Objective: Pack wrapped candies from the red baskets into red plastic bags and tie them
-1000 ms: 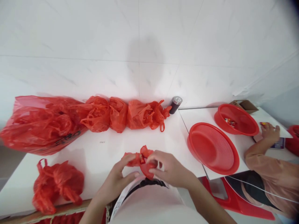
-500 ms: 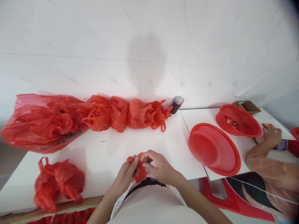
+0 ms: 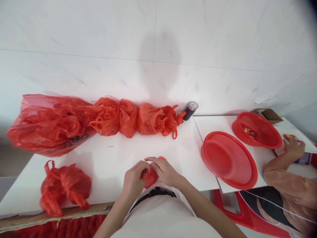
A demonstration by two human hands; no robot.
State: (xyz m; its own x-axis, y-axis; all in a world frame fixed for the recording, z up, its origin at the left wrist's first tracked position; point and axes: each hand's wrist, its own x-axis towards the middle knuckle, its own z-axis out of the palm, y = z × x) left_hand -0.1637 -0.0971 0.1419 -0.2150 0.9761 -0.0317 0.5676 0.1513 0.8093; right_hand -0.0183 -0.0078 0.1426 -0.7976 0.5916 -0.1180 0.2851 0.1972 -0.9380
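Note:
Between my hands, close to the table's front edge, is a small soft red item (image 3: 151,178), partly covered by fingers. Its kind cannot be made out. My left hand (image 3: 135,175) is closed on its left side, with the fingers curled in. My right hand (image 3: 166,172) grips the upper right part, its fingers reaching across toward the left hand. On the table to the left sits a knotted red plastic bag (image 3: 65,185). A row of stuffed red plastic bags (image 3: 128,119) stands along the wall.
A dark tumbler (image 3: 190,111) stands by the wall. To the right are a red mesh basket (image 3: 229,158) and a red basin (image 3: 257,130) holding small colourful pieces. A co-worker's hand (image 3: 294,147) rests near a printed box. Below the left edge, an open carton (image 3: 66,228) holds red things.
My left hand has curled further over the red item and turned knuckles up. My right fingers have stretched left across its top. The view has shifted slightly.

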